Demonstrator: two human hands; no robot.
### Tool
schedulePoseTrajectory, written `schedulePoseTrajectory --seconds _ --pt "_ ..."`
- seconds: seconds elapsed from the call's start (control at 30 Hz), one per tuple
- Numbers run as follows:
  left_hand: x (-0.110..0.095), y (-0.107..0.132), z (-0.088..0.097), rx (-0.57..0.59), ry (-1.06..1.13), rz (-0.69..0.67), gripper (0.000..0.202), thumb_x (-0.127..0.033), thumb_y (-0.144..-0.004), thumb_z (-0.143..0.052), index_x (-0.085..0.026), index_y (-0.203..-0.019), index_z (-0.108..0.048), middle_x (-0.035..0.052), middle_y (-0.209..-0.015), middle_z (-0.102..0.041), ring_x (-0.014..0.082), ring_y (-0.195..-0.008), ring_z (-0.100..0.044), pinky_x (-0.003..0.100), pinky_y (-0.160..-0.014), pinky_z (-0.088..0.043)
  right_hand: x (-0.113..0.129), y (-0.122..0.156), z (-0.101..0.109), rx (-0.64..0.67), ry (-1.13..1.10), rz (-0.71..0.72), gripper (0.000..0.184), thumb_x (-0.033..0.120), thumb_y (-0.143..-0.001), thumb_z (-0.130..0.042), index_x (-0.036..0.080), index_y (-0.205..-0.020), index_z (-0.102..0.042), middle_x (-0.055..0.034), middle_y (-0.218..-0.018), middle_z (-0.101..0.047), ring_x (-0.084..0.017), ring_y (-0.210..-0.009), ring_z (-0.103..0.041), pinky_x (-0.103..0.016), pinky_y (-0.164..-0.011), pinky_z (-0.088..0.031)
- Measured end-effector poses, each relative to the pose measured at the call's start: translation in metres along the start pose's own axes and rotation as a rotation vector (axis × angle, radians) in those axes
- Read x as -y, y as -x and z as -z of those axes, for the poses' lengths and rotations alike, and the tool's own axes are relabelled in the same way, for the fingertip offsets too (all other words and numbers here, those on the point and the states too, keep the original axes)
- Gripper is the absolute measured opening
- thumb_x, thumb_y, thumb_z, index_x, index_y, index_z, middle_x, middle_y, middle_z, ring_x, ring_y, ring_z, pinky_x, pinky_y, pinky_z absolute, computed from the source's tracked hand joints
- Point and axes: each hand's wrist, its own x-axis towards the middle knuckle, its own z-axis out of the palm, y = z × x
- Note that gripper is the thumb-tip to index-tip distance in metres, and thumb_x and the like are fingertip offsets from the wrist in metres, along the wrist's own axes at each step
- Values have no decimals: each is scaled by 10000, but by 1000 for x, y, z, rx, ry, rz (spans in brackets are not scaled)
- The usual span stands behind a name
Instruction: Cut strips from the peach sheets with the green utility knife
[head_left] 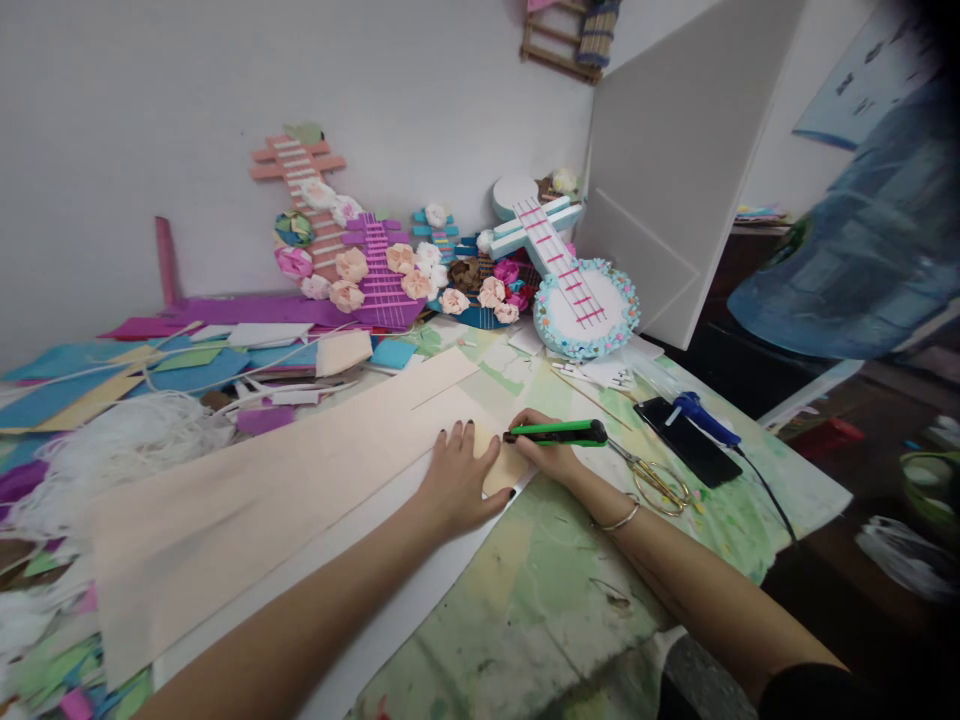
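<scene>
Cutter, slim green-black, gripped in right hand | left hand splayed flat over smooth peach sheet

Paper sheet on table, string pile left, scissors and phone right, model instruments behind

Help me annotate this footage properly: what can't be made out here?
- Head view: the blade end of the green cutter, too small beside the right grip.
- Head view: part of the white sheet, hidden by the left grip and left forearm.
- Head view: the wooden frame's top, cut off by the upper edge.
- Head view: wall poster markings, blurred.
</scene>
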Motion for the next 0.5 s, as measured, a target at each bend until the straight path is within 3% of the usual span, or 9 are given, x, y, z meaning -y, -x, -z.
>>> schedulePoseTrajectory --seconds 0.5 --pt "1 0 -2 0 3 -5 729 -643 -861 -462 -245 -1467 -389 231 -1516 -340 490 -1393 -265 601 -1074 -228 -2 1 1 3 -4 3 90 195 -706 -543 191 -792 -569 -14 -727 -612 -164 -672 -540 -277 -626 -414"
